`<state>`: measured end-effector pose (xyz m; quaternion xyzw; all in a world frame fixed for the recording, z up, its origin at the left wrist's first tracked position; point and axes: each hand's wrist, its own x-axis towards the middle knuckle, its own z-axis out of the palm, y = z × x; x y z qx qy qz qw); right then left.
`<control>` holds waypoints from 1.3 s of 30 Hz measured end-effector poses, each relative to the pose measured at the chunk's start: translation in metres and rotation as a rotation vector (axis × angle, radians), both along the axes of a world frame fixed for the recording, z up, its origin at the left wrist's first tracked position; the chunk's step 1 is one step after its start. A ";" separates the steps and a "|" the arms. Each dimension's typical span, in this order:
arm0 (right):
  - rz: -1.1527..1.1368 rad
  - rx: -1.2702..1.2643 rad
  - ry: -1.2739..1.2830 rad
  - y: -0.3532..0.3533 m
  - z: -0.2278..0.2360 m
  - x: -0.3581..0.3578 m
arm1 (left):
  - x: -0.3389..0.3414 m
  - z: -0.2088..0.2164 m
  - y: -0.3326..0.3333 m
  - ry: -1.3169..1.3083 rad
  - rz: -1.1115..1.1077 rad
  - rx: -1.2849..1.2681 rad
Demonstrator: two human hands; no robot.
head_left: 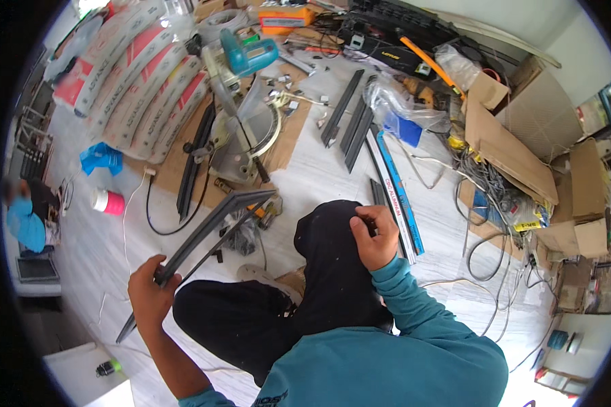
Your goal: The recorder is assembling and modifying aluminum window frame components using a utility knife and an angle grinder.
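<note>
At the left, my left hand is closed around one bar of a dark grey metal frame. Its long bars meet at a corner near the saw, and the frame is tilted up off the floor. My right hand rests over my raised knee with its fingers curled in. Whatever it may hold is hidden. Beyond the frame's corner lie a yellow-and-black tool and a clear plastic bag of small dark parts.
A teal mitre saw stands ahead on cardboard. Stacked sacks fill the far left. Dark metal profiles and long wrapped strips lie to the right. Cables and cardboard boxes crowd the right. Another person is at the far left.
</note>
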<state>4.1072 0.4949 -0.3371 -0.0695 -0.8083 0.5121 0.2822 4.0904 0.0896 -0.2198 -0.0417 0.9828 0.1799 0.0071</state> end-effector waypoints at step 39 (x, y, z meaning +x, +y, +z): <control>0.101 0.109 -0.697 0.028 0.045 -0.122 | -0.446 -0.021 0.141 -0.089 -0.475 -0.191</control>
